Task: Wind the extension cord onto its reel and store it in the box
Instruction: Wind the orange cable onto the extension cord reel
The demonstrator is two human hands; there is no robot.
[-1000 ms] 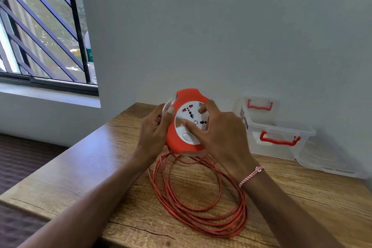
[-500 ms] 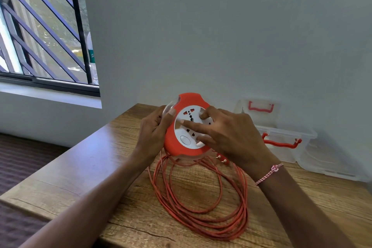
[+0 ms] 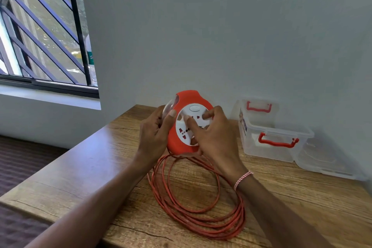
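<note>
Gripping the reel [image 3: 188, 97] with left hand [image 3: 155, 133] and right hand [image 3: 215, 139] fingers [image 3: 190, 125]; its face has turned round

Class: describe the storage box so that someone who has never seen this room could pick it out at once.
Start at the wooden table against the grey wall and look to its far right. There stands a clear plastic box. Unlike the flat clear piece beside it, it is deep and has red handles.
</note>
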